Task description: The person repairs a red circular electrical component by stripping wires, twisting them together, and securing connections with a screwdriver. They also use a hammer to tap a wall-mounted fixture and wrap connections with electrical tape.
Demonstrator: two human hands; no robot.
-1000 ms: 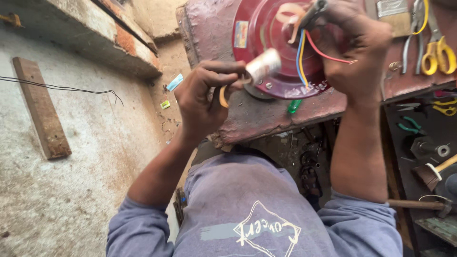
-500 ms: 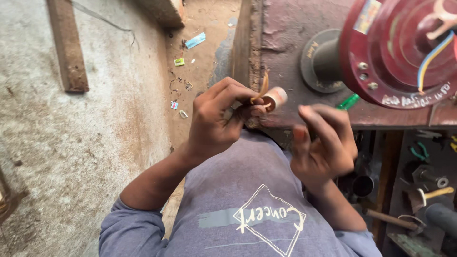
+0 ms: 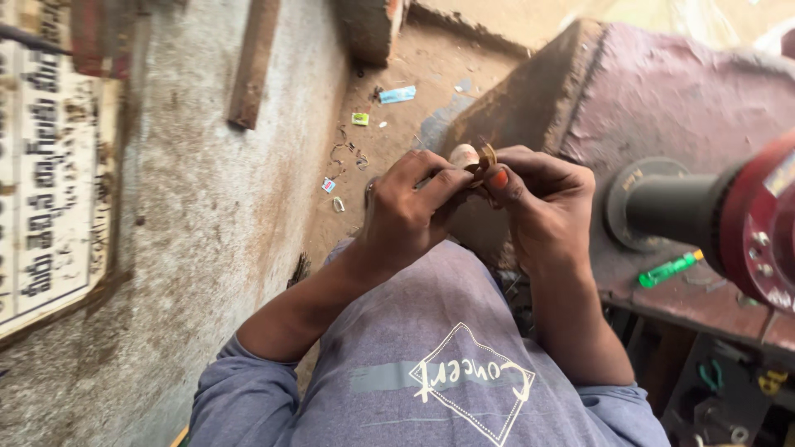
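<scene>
While your right hand [image 3: 542, 199] had hung apart a moment earlier, it had now come up to meet your left hand [image 3: 410, 211], so both pinched the one small pale roll [image 3: 465, 155] together above your lap, fingers curled tight around it. Beside you stood one worn workbench [image 3: 662, 91], carrying one red motor housing [image 3: 762, 232] and one green tester [image 3: 669, 269].

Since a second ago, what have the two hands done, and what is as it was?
The right hand let go of the wires at the red disc, came down off the bench and joined the left hand. Both now pinch the small roll over the lap. The left hand has kept hold of the roll throughout. The disc stays on the bench.
</scene>
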